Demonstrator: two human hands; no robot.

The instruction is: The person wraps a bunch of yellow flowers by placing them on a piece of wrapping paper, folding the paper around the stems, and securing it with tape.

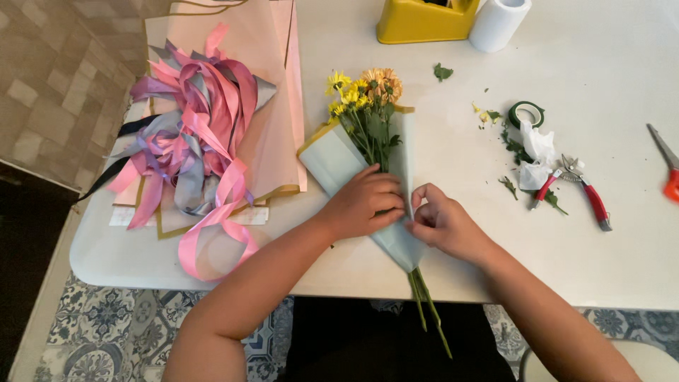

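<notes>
A small bunch of yellow and orange flowers (364,90) lies on the white table (608,269), wrapped in pale green paper (332,159). The green stems (428,308) stick out past the table's near edge. My left hand (364,201) presses down on the paper over the stems. My right hand (442,223) pinches the paper's right edge just beside it, fingers closed on the fold.
A heap of pink, purple and grey ribbons (191,127) lies on pink paper sheets (272,92) at left. At right are red-handled pruners (583,189), a green tape roll (527,113), orange scissors (668,166) and leaf scraps. A yellow tape dispenser (421,21) and white roll (498,22) stand at the back.
</notes>
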